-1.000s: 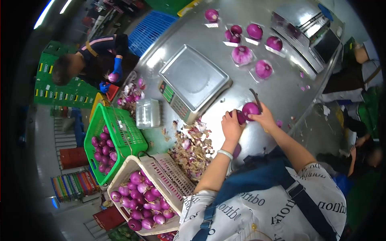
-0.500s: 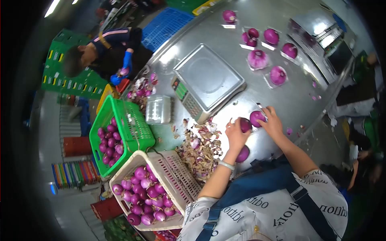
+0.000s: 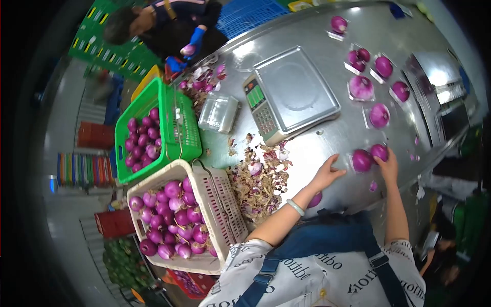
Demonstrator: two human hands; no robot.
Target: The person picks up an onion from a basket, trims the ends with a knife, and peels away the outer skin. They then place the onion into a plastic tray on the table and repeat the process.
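On the steel table my right hand has its fingers around a peeled purple onion. Right beside that one sits a second purple onion, with a bit of clear tray edge showing under it. My left hand is just left of the pair, its thumb and fingers apart and nothing in them. Near my left forearm, partly hidden by it, lies another onion at the table's edge.
A digital scale stands mid-table, with clear trays and a heap of onion skins beside it. Onions fill a white crate and a green crate. Packed onions sit at right. A co-worker handles an onion across the table.
The two onions have moved right, away from the skin heap. My left hand has let go of the darker onion and drawn back with its fingers spread. The camera view has shifted.
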